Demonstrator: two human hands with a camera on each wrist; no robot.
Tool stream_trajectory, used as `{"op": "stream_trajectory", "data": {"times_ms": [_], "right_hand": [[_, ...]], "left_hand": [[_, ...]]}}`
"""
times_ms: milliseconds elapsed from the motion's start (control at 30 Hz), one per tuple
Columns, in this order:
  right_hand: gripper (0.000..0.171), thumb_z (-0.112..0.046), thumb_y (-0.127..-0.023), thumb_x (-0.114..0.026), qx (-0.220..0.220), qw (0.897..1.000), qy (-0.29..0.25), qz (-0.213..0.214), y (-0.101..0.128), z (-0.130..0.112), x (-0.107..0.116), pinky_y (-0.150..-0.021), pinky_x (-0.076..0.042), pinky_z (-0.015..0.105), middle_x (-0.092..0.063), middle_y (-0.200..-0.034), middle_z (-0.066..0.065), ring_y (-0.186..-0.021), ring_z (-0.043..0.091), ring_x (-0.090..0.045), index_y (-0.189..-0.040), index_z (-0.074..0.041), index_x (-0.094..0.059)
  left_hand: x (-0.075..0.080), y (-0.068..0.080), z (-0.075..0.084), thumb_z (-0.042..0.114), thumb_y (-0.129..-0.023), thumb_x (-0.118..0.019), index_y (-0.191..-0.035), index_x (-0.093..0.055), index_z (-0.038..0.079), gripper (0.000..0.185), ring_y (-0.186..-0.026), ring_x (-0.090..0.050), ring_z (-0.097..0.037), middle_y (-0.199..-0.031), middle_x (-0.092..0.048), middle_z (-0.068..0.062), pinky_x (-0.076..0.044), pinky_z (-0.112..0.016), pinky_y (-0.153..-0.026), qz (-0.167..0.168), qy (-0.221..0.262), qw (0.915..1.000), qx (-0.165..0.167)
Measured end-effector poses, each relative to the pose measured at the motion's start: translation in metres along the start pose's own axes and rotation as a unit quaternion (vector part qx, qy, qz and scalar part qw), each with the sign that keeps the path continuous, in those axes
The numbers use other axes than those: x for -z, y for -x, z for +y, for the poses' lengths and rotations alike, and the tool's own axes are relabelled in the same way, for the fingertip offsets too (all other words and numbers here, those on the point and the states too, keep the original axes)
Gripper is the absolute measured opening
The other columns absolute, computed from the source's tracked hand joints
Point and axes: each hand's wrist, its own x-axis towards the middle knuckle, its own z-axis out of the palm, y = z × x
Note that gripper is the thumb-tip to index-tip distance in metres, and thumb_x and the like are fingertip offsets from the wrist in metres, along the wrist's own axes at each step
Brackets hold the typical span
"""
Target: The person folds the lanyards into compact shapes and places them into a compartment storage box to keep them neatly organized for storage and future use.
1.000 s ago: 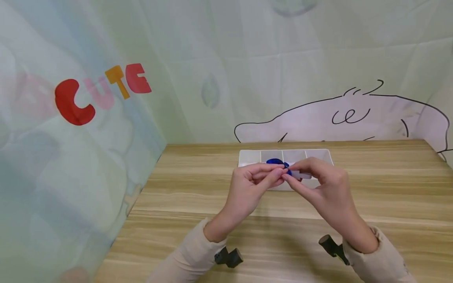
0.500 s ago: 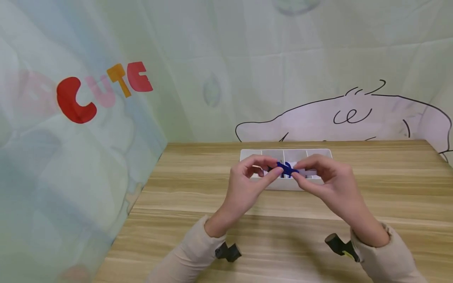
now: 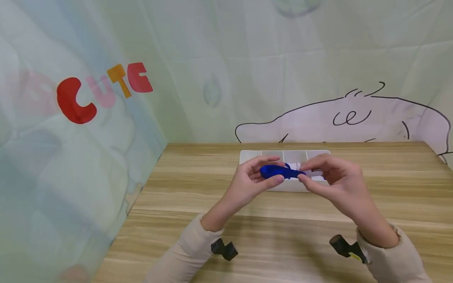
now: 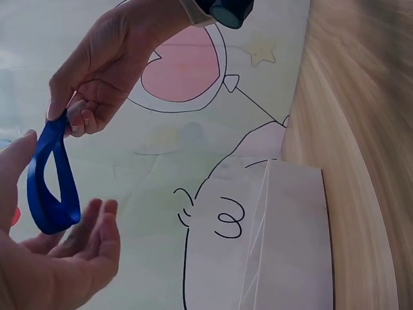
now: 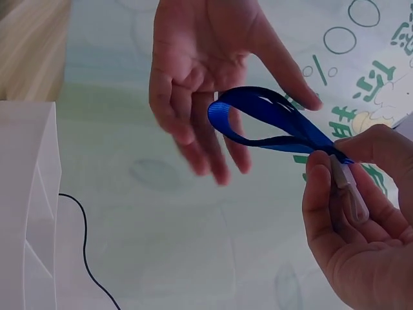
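Note:
A folded blue ribbon lanyard is held up over the white box, its loop pointing left. My right hand pinches its gathered end between thumb and fingers. A pale plastic clip shows at that end, against the right palm in the right wrist view. My left hand is around the loop with thumb and fingers spread. In the left wrist view the loop hangs between the left thumb and fingers, which stand apart from it.
Beyond the hands a white divided box stands near the table's back edge, with blue and white items partly hidden inside. The wooden table meets a printed curtain behind and at left.
My left fingers have loosened from the ribbon and spread, and its loop now shows open. The right hand has drawn slightly right, keeping its pinch on the lanyard.

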Motion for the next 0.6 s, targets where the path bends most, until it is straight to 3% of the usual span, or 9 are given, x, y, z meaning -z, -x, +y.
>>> {"op": "stream_trajectory", "data": {"times_ms": [200,433,600], "right_hand": [[0.024,0.025,-0.074,-0.072,-0.006,1.0,-0.018,0.0,0.0003,-0.001,0.0043,-0.066,-0.057,0.021,-0.071,-0.092,0.011,-0.084,0.018,-0.066,-0.093,0.011,-0.067],[0.022,0.024,-0.077,-0.071,-0.015,1.0,-0.022,0.001,0.0013,-0.0016,0.0076,-0.067,-0.057,0.02,-0.069,-0.092,0.013,-0.084,0.02,-0.065,-0.094,0.01,-0.067],[0.022,0.023,-0.077,-0.071,-0.021,1.0,-0.013,0.004,0.0022,-0.0013,0.009,-0.063,-0.056,0.019,-0.07,-0.091,0.013,-0.082,0.019,-0.065,-0.094,0.01,-0.068]], "left_hand": [[0.0013,0.0006,-0.0009,0.002,-0.09,-0.073,-0.12,-0.066,-0.004,0.032,-0.094,-0.071,-0.021,-0.113,-0.07,-0.015,-0.059,-0.036,-0.081,0.016,-0.006,0.9998,-0.003],[0.0032,0.003,0.0005,0.005,-0.09,-0.074,-0.113,-0.069,-0.005,0.025,-0.087,-0.071,-0.022,-0.105,-0.071,-0.015,-0.06,-0.039,-0.078,0.025,-0.018,0.9995,-0.01],[0.0035,0.0041,0.0,0.003,-0.091,-0.072,-0.11,-0.07,-0.006,0.021,-0.084,-0.069,-0.024,-0.1,-0.072,-0.014,-0.06,-0.034,-0.077,0.034,-0.006,0.9993,-0.016]]}}
